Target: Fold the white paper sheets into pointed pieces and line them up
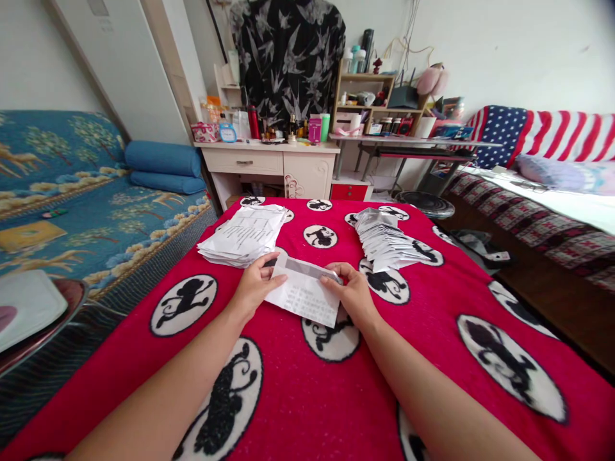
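My left hand (254, 285) and my right hand (353, 291) pinch the two ends of a folded white printed paper sheet (307, 294) with a silvery strip along its top edge, just above the red cloth with black monkey prints (288, 384). A loose stack of white printed sheets (245, 235) lies just beyond my left hand. A fanned pile of silvery packets (387, 240) lies beyond my right hand.
A blue patterned sofa (72, 192) with a blue bolster runs along the left. A white dresser (269, 163) crowded with bottles stands at the back, with shelves beside it. A bed (542, 192) with a flag-pattern cover is on the right. A plate (29, 307) sits at the near left.
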Demonstrator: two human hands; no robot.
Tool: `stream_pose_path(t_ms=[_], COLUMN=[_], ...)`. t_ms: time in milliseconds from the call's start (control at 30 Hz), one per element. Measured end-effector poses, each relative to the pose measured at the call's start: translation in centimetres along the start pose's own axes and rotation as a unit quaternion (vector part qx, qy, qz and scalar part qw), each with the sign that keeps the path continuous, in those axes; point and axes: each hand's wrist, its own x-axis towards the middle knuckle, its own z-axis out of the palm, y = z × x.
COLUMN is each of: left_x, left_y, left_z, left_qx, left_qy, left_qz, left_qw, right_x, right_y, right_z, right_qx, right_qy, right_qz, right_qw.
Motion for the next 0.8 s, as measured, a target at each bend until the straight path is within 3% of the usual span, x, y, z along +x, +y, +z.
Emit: stream_pose_path(t_ms=[133,467,667,800], left_x=[-0.3,0.1,0.2,-0.1], left_y=[0.0,-0.3,-0.5,-0.2], left_z=[-0.5,-0.7,-0.8,-0.8], left_qx=[0.003,0.013,-0.003,-0.034], left_qy=[0.000,-0.027,-0.010,-0.046], left_qz=[-0.001,0.014,0.012,0.008], left_qw=[1.000,0.999,1.000,0.998], right_x=[-0.5,-0.8,-1.0,-0.9], right_y=[-0.2,-0.8,-1.2,-1.1], right_z=[-0.4,-0.5,-0.5,-0.6], right_qx=[-0.002,0.116,0.135,0.159], right_qy=[-0.032,-0.008,0.028,0.113], right_qz=[0.026,0.028,0.011,0.012], right_qw=[0.999,0.993,0.990,0.981])
